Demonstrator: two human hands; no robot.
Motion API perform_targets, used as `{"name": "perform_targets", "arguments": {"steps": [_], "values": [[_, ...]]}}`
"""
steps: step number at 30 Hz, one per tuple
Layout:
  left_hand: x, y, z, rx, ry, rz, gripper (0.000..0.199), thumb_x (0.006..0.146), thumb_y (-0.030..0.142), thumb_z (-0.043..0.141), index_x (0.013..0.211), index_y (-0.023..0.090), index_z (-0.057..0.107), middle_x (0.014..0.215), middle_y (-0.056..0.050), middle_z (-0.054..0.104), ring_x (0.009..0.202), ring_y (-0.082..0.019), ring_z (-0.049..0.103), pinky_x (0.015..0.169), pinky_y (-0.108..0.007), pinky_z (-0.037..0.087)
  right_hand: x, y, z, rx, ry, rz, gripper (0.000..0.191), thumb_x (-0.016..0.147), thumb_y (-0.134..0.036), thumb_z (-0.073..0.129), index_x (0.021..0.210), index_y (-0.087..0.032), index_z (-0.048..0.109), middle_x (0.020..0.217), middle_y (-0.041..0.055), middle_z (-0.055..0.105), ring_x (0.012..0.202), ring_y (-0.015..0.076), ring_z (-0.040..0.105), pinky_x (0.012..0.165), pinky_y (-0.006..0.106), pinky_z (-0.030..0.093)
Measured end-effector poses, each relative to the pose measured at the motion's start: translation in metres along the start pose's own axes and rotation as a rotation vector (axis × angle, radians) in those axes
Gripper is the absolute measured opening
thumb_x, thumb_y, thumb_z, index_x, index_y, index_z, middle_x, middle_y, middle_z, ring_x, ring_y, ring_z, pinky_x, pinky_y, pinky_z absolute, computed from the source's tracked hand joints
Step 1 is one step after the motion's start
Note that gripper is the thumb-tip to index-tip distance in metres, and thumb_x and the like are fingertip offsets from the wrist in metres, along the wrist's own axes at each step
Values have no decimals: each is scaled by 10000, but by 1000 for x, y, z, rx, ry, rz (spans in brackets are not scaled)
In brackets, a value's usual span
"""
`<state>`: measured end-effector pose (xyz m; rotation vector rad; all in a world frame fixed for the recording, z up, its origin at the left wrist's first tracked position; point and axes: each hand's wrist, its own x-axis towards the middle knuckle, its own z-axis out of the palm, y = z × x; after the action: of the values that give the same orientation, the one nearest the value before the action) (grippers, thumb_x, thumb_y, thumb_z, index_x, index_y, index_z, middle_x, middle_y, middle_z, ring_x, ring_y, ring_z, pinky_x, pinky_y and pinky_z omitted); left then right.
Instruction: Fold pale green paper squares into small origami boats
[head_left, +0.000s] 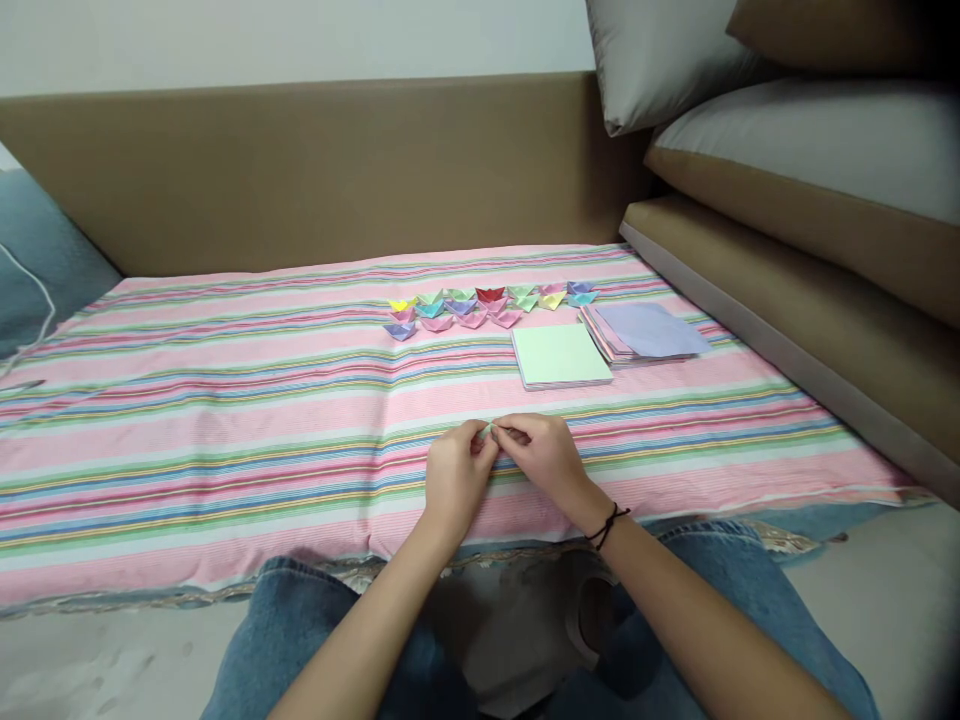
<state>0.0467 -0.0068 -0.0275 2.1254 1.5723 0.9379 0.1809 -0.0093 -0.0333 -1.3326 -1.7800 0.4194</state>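
The left hand (456, 468) and the right hand (546, 455) are meeting at their fingertips above the striped cloth (285, 430), each pinching a small pale-green piece (490, 428), seemingly paper, between thumb and fingers. The piece is sitting directly between the 2 hands, on the inner side of each and touching both, so neither is lying nearer to it. Fingers are covering most of it, and which way its long axis is running cannot be told. Ahead and to the right, the green-topped paper stack (562, 355) is lying nearer the right hand; folded paper boats (472, 320) are standing farther off.
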Motion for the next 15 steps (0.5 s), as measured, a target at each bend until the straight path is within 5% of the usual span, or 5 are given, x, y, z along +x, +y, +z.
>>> {"name": "perform_targets", "arguments": {"steps": [15], "values": [[0, 1, -1, -22, -11, 4, 135, 771, 198, 543, 832, 175, 662, 664, -21, 671, 595, -144, 589, 584, -232, 393, 0, 2, 2, -178, -25, -36, 119, 767, -135, 547, 753, -186, 654, 688, 29, 666, 626, 156, 587, 608, 234, 391]]}}
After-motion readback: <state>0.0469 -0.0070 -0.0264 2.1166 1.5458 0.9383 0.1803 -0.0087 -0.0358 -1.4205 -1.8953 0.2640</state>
